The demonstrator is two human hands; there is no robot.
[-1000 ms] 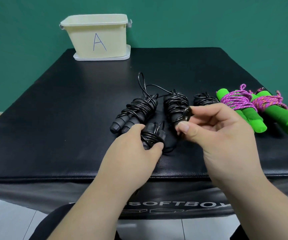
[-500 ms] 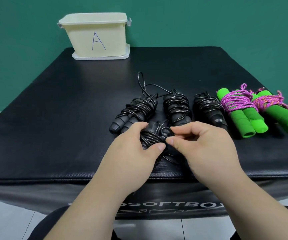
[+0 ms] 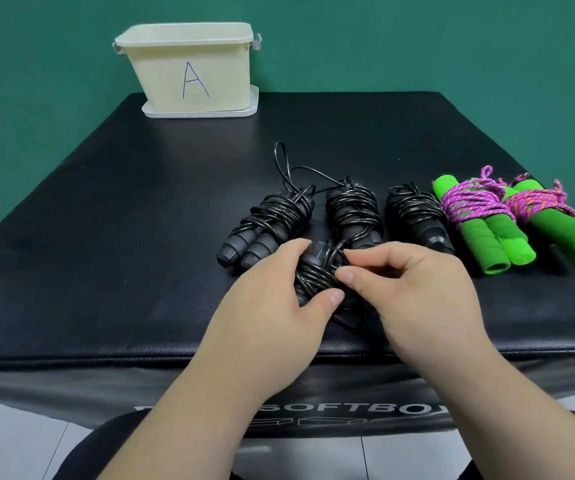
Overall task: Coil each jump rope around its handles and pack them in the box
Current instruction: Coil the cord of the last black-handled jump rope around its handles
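Right hand [image 3: 421, 299] came back, pinching the black rope [image 3: 317, 278] gripped in left hand [image 3: 268, 306]

Glossy black cord [image 3: 317, 278] (matt mat [image 3: 106, 237])

Left half: we saw bare black mat [image 3: 99, 244] from the near edge to the cream box [image 3: 189, 77].
Middle: the left hand [image 3: 272, 306] and right hand [image 3: 417, 299] crowded the black rope [image 3: 317, 277] they gripped.
Behind them: three coiled black ropes [image 3: 352, 213] and two green-handled ropes [image 3: 480, 233] lay packed in a row.
Box approach: one loose cord loop [image 3: 281, 161] stuck out toward it.
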